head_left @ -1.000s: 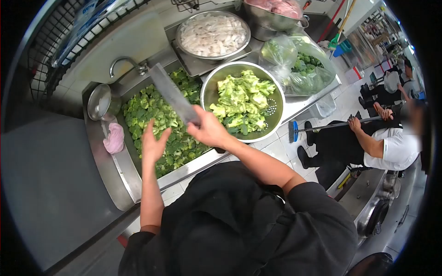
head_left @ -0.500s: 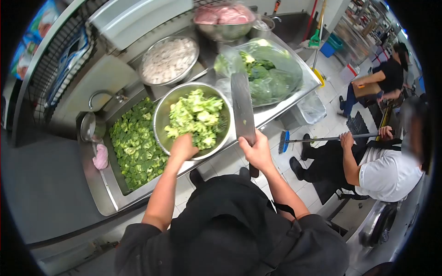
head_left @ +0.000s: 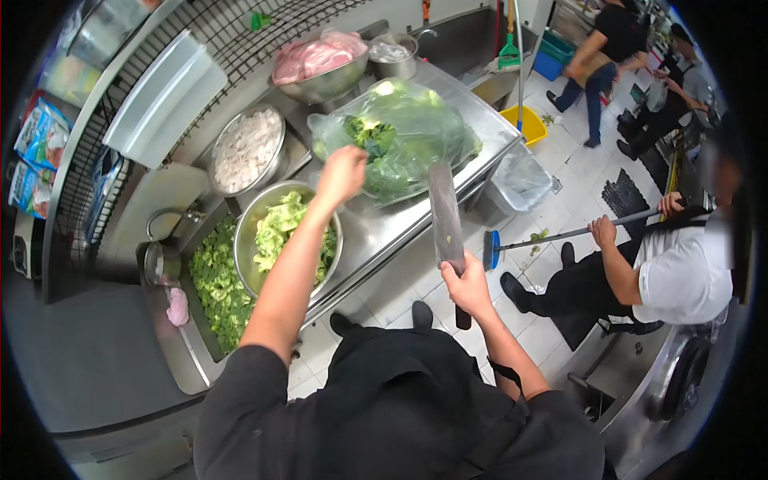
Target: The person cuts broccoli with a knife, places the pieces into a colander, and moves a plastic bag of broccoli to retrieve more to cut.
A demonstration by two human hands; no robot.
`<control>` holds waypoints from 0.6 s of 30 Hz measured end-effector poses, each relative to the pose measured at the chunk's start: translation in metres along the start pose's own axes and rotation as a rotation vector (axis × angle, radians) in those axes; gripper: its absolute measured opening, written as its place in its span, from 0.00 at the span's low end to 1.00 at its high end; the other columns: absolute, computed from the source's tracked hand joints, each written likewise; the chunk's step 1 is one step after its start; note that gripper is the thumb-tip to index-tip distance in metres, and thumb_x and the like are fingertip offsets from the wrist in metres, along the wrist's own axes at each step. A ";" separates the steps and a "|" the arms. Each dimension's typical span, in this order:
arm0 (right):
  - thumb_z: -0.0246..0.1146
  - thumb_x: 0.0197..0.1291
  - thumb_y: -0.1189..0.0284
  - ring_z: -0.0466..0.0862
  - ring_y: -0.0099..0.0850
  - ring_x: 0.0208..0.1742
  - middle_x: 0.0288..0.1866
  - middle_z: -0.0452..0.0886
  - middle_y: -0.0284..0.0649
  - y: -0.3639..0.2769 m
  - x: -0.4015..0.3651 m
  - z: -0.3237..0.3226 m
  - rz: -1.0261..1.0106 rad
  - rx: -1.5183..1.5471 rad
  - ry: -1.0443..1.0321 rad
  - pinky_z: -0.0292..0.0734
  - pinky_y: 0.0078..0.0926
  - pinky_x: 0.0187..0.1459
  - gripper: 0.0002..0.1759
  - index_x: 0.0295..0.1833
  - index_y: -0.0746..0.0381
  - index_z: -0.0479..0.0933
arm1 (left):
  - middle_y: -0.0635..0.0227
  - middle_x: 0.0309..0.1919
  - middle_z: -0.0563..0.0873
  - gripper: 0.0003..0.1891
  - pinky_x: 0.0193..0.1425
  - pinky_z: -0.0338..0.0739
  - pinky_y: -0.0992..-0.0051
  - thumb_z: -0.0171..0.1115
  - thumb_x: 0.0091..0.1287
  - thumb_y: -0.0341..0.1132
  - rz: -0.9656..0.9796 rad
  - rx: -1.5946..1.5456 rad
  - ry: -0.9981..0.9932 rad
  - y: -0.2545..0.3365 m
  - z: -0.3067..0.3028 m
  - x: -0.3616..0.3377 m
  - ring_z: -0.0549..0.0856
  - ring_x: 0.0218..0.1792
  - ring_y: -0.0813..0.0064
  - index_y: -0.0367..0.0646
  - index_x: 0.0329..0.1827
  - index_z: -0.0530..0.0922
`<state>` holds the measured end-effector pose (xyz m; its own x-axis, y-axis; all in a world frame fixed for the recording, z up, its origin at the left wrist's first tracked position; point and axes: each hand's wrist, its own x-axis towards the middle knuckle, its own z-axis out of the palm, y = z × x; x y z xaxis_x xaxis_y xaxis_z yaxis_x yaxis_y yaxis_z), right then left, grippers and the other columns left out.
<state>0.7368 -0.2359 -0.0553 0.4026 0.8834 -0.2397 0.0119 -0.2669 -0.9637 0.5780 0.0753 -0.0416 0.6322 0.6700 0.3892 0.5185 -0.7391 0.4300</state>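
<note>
My right hand (head_left: 466,282) grips the handle of a cleaver (head_left: 446,212), its broad dark blade pointing up and away past the counter's front edge. Over the counter, my left hand (head_left: 342,178) is close to the left side of a clear plastic bag (head_left: 424,120) with broccoli heads (head_left: 374,138) showing in it. The back of this hand faces me and its fingertips are hidden, so I cannot tell how they are held. Beneath my left forearm stands a steel bowl (head_left: 339,250) of pale green broccoli pieces (head_left: 276,228).
Cut broccoli (head_left: 214,268) fills the sink at left. Behind are a bowl of pale pieces (head_left: 246,152), a bowl of pink meat (head_left: 324,58) and a steel pot (head_left: 398,66). At right a person (head_left: 676,264) holds a broom (head_left: 560,234); other people stand farther back.
My left hand has left the broccoli bowl and moved up and right to the plastic bag. My right hand still holds the cleaver, now slightly lower and farther right. The view has shifted.
</note>
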 end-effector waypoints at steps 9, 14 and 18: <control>0.61 0.65 0.76 0.76 0.20 0.28 0.28 0.79 0.34 0.033 -0.057 -0.045 0.057 0.034 0.238 0.74 0.26 0.31 0.09 0.47 0.70 0.77 | 0.56 0.59 0.86 0.36 0.66 0.76 0.65 0.77 0.62 0.44 -0.265 -0.783 -0.266 0.034 0.155 0.128 0.84 0.61 0.59 0.44 0.73 0.73; 0.62 0.65 0.74 0.74 0.21 0.18 0.22 0.76 0.33 0.069 -0.074 -0.055 0.130 0.082 0.340 0.71 0.27 0.22 0.09 0.45 0.69 0.76 | 0.56 0.67 0.76 0.40 0.67 0.75 0.67 0.79 0.60 0.40 -0.288 -0.808 -0.183 0.033 0.158 0.118 0.78 0.65 0.64 0.48 0.76 0.69; 0.62 0.65 0.74 0.74 0.22 0.17 0.22 0.76 0.34 0.053 -0.069 -0.058 0.138 0.061 0.334 0.70 0.28 0.19 0.09 0.45 0.68 0.75 | 0.60 0.63 0.78 0.34 0.62 0.78 0.68 0.80 0.58 0.33 -0.194 -0.853 -0.105 0.035 0.160 0.114 0.81 0.58 0.69 0.45 0.68 0.74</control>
<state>0.7632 -0.3334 -0.0834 0.6735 0.6633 -0.3262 -0.1141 -0.3428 -0.9325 0.7608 0.1147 -0.1124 0.6489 0.7374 0.1875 0.0423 -0.2810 0.9588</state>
